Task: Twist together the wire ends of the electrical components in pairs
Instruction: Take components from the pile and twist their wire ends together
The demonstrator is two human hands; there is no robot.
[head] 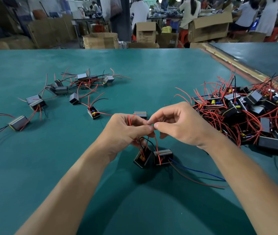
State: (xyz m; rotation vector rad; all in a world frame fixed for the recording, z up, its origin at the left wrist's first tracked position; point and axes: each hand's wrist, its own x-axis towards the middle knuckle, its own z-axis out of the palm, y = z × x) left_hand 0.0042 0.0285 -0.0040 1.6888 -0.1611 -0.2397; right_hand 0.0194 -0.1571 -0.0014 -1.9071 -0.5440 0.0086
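Observation:
Two small black box components hang side by side just above the green table: the left component [141, 158] tilted, the right component [162, 156] with a blue wire [197, 171] trailing right. Their red wires [156, 143] rise to my fingertips. My left hand [126, 131] pinches the red wire ends between thumb and fingers. My right hand [177, 124] pinches the same wire ends from the right, fingertips touching the left hand's. The wire tips themselves are hidden between the fingers.
A big tangled heap of components [246, 112] with red wires lies at the right. Several components [77, 85] lie scattered at the left and back left; one component [140, 114] sits just behind my hands. The table's far edge [101, 49] borders cardboard boxes and seated people.

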